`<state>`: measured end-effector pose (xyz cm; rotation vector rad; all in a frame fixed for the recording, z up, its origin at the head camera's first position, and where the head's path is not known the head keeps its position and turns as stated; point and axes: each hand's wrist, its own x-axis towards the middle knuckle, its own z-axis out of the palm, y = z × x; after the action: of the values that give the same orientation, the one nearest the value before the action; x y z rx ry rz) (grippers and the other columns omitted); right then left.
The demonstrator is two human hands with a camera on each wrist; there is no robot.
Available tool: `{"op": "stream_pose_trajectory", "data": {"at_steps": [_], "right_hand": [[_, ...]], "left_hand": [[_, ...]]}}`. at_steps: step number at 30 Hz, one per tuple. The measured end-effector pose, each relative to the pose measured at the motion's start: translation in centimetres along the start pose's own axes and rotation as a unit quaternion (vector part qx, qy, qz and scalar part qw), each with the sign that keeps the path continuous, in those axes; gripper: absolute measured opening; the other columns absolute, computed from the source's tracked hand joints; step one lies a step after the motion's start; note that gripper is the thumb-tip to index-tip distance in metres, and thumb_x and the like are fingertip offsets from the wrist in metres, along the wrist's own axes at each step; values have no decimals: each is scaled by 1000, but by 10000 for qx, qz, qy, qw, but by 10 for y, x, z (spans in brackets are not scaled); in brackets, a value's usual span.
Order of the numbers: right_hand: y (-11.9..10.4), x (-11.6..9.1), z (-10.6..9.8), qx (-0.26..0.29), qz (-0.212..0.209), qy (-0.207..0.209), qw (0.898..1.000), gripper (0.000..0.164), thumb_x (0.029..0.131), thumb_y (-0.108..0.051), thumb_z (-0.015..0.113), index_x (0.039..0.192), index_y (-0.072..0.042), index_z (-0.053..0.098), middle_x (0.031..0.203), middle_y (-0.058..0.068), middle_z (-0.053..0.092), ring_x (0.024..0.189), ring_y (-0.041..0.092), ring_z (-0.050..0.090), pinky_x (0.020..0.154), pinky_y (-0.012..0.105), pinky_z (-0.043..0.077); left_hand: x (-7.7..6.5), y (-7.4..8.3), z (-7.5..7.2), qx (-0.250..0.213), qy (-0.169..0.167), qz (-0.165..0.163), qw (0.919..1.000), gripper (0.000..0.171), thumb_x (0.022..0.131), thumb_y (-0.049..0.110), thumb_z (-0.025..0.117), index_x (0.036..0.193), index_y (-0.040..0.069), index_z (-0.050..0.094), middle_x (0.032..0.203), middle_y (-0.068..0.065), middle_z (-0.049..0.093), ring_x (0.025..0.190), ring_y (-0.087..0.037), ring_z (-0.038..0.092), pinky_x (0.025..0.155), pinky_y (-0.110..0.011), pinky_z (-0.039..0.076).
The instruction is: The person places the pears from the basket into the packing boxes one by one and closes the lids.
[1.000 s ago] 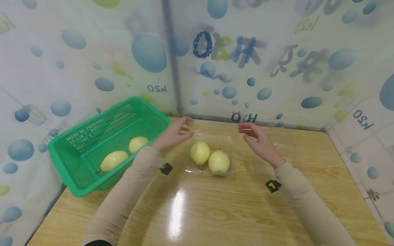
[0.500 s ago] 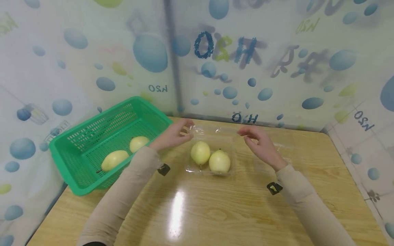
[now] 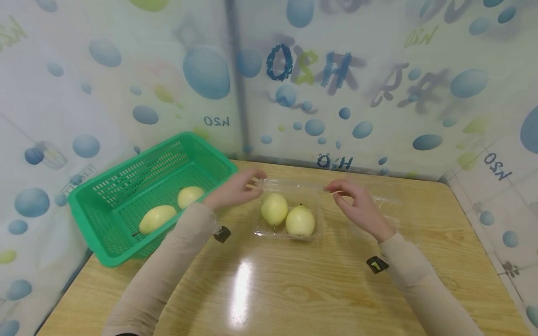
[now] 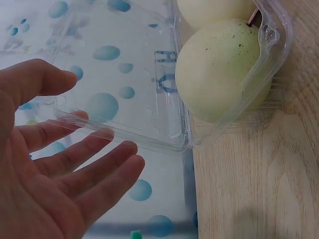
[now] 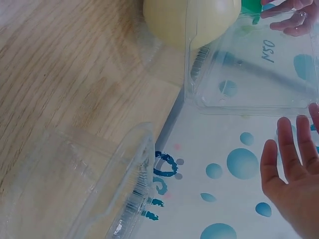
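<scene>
Two round pale-yellow pears (image 3: 274, 211) (image 3: 300, 222) sit side by side in a clear plastic clamshell box (image 3: 265, 233), its hinged lid (image 4: 137, 142) raised at the back. My left hand (image 3: 235, 189) is at the lid's left edge. In the left wrist view its fingers are extended against that edge, with the thumb apart on the other side. My right hand (image 3: 360, 205) is at the lid's right edge, fingers stretched out. The right wrist view shows those fingertips close to the lid rim (image 5: 249, 110).
A green plastic basket (image 3: 122, 256) stands at the left with two more pears (image 3: 157, 219) (image 3: 191, 197) in it. Another clear box (image 5: 137, 189) lies on the wooden table (image 3: 302, 289) right of the first, partly behind the right hand. A printed curtain (image 3: 269, 102) borders the back.
The raised lid has tilted forward and lower over the pears. Both hands have moved slightly down and toward me along with it.
</scene>
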<state>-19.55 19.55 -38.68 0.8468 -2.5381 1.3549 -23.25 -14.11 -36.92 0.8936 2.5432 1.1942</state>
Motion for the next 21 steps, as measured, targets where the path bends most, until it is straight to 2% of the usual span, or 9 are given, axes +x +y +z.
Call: {"op": "stream_pose_trajectory", "data": {"at_steps": [8, 16, 21], "right_hand": [[-1, -8, 4, -246, -33, -105, 9996, 23, 94, 6, 52, 111, -1, 65, 113, 7, 61, 106, 22, 56, 87, 42, 52], [-1, -18, 9, -448, -295, -92, 9985, 24, 91, 7, 56, 108, -6, 67, 112, 5, 61, 105, 23, 56, 82, 46, 51], [0, -24, 12, -419, -281, -195, 9985, 24, 92, 7, 55, 107, -8, 67, 114, 5, 60, 108, 24, 55, 83, 48, 50]], "left_hand": [[-6, 2, 2, 2, -362, -69, 9993, 49, 91, 7, 62, 134, -6, 44, 135, -23, 47, 122, -39, 48, 102, -50, 41], [-12, 0, 3, 123, -479, 282, 9984, 50, 88, 5, 64, 132, -9, 45, 132, -24, 49, 119, -38, 50, 99, -51, 43], [-15, 1, 4, 292, -541, 448, 9971, 50, 88, 7, 65, 132, -7, 46, 133, -22, 49, 118, -37, 51, 98, -50, 44]]}}
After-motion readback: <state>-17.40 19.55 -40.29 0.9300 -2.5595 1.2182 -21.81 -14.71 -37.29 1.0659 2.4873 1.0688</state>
